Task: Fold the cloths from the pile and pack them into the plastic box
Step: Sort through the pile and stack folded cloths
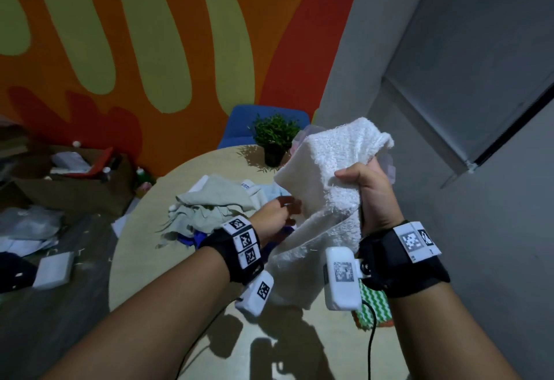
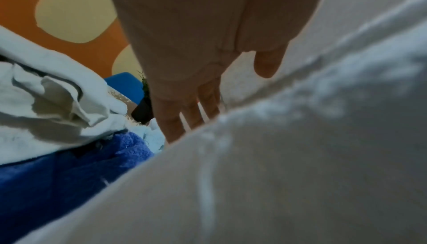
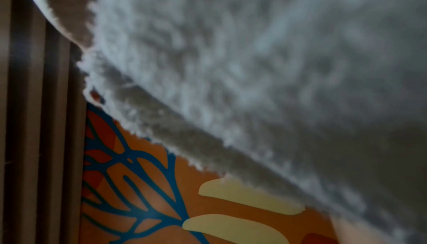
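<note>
A white terry towel (image 1: 326,188) is held up above the round table (image 1: 150,259), its long axis running from the upper corner down toward the wrists. It is gripped in the closed right hand (image 1: 370,197) near its top, while the left hand (image 1: 274,212) — fingers (image 2: 168,120) extended — is laid against its left edge. The fabric is fluffy, looped, loosely bunched; the cloth pile (image 1: 209,209) lies beyond the left hand.

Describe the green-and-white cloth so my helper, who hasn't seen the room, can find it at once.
Start at the round table and go to its near right edge, just under the right hand, which grips a white towel. The green-and-white cloth lies flat there, partly hidden by the wrist camera. Its wavy zigzag stripes set it apart from the plain crumpled cloths in the pile to the left.
</note>
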Demonstrator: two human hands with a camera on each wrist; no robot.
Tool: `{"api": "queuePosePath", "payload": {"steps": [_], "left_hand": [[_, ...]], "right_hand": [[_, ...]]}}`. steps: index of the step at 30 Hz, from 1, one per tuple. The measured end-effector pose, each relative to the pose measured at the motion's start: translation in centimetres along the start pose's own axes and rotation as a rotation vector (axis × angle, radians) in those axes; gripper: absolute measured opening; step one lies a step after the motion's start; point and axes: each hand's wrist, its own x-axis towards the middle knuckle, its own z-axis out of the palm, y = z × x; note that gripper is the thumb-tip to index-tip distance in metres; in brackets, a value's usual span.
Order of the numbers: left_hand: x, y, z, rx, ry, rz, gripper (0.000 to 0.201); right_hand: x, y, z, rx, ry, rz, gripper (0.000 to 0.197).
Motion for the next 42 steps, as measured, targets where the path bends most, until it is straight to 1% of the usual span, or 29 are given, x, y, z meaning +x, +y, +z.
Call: {"api": "queuePosePath", "payload": {"steps": [1, 2, 3, 5, 6, 7, 9, 11, 12, 14, 15, 16, 18, 20, 22, 23, 25, 27, 29, 30, 32, 33, 34, 35, 37, 38, 39, 40, 42], "left_hand": [[0.1, -0.1, 0.3, 0.002, -0.016, -0.020, 0.040], [0.1, -0.1, 0.6, -0.006, -0.027, -0.014, 0.045], [0.0, 0.2, 0.9, 0.009, -0.022, 0.019, 0.041], [0.0, 0.6, 1.0, 0.038, 0.022, 0.091, 0.022], [0.5, 0.8, 0.8, 0.039, 0.078, 0.111, 0.022], [0.8, 1.2, 0.2, 0.045, 0.137, 0.134, 0.029], [0.7, 2.6, -0.6, 0.095, 0.196, 0.236, 0.039], [0.2, 4.2, -1.7, 0.127, 0.171, 0.317, 0.034], [-0.2, 5.1, -2.3, 0.123, 0.189, 0.347, 0.031], [-0.8, 6.8, -3.5, 0.107, 0.313, 0.420, 0.038], [-1.3, 7.8, -3.8, 0.077, 0.354, 0.471, 0.034], [-1.4, 8.5, -4.0, 0.054, 0.381, 0.509, 0.027], [-1.9, 10.1, -4.0, 0.041, 0.424, 0.571, 0.016], [-2.0, 11.8, -4.3, 0.042, 0.483, 0.624, 0.016], [-2.2, 13.7, -4.9, 0.081, 0.535, 0.656, 0.017], [-2.4, 14.5, -5.1, 0.109, 0.549, 0.661, 0.017], [-2.9, 16.1, -5.4, 0.158, 0.582, 0.659, 0.020], [-3.1, 17.3, -5.9, 0.242, 0.642, 0.655, 0.027], [-3.2, 18.3, -6.3, 0.388, 0.740, 0.643, 0.037], [-3.3, 18.7, -6.4, 0.442, 0.785, 0.626, 0.037], [-3.4, 19.3, -6.9, 0.468, 0.831, 0.584, 0.035], [-3.4, 19.4, -7.1, 0.461, 0.828, 0.566, 0.034], [-3.5, 19.5, -7.3, 0.452, 0.815, 0.546, 0.033], [-3.5, 19.5, -7.8, 0.428, 0.794, 0.528, 0.032], [-3.5, 19.5, -8.5, 0.367, 0.750, 0.511, 0.030], [-3.6, 19.4, -8.8, 0.343, 0.730, 0.522, 0.031], [-3.8, 19.2, -8.8, 0.323, 0.703, 0.545, 0.031], [-3.9, 19.1, -8.6, 0.299, 0.671, 0.561, 0.030], [-4.1, 18.9, -8.1, 0.199, 0.570, 0.589, 0.021]], "right_hand": [[0.1, -0.1, 0.2, -0.013, 0.009, -0.020, 0.089], [0.3, -0.2, 0.3, -0.014, 0.021, -0.027, 0.087], [0.4, -0.3, 0.3, -0.009, 0.026, -0.025, 0.081], [0.6, -0.2, 0.2, -0.024, 0.013, -0.032, 0.076], [0.7, -0.1, 0.0, -0.035, 0.014, -0.039, 0.076], [0.9, -0.1, -0.4, -0.042, 0.030, -0.047, 0.073], [1.6, -0.1, -1.7, -0.100, 0.104, -0.078, 0.055], [2.5, -0.4, -3.7, -0.280, 0.205, -0.151, 0.039], [2.9, -0.7, -4.7, -0.377, 0.247, -0.182, 0.032], [3.7, -1.0, -6.7, -0.490, 0.294, -0.183, 0.015], [4.1, -1.2, -7.4, -0.495, 0.280, -0.166, 0.007], [4.3, -1.3, -7.9, -0.488, 0.269, -0.161, 0.008], [4.7, -1.6, -8.5, -0.457, 0.310, -0.222, 0.015], [4.8, -2.2, -8.8, -0.466, 0.365, -0.249, 0.016], [5.0, -3.0, -9.2, -0.509, 0.340, -0.266, 0.008], [5.1, -3.5, -9.4, -0.549, 0.358, -0.309, 0.005], [5.6, -4.5, -9.9, -0.598, 0.419, -0.349, 0.010], [6.1, -5.3, -10.3, -0.652, 0.423, -0.331, 0.023], [6.8, -6.1, -10.8, -0.763, 0.406, -0.325, 0.037], [7.1, -6.3, -11.0, -0.841, 0.381, -0.308, 0.039], [7.4, -6.3, -11.3, -1.040, 0.295, -0.227, 0.030], [7.6, -6.2, -11.5, -1.082, 0.256, -0.189, 0.022], [7.4, -6.1, -11.3, -1.046, 0.221, -0.153, 0.016], [7.3, -6.0, -11.3, -0.908, 0.193, -0.116, 0.018], [7.0, -6.1, -10.7, -0.507, 0.221, -0.067, 0.037], [6.9, -6.4, -10.4, -0.358, 0.281, -0.070, 0.045], [6.8, -6.5, -10.2, -0.279, 0.323, -0.068, 0.053], [6.6, -6.3, -10.0, -0.271, 0.326, -0.052, 0.058], [6.0, -5.1, -9.5, -0.370, 0.222, 0.009, 0.068]]}}
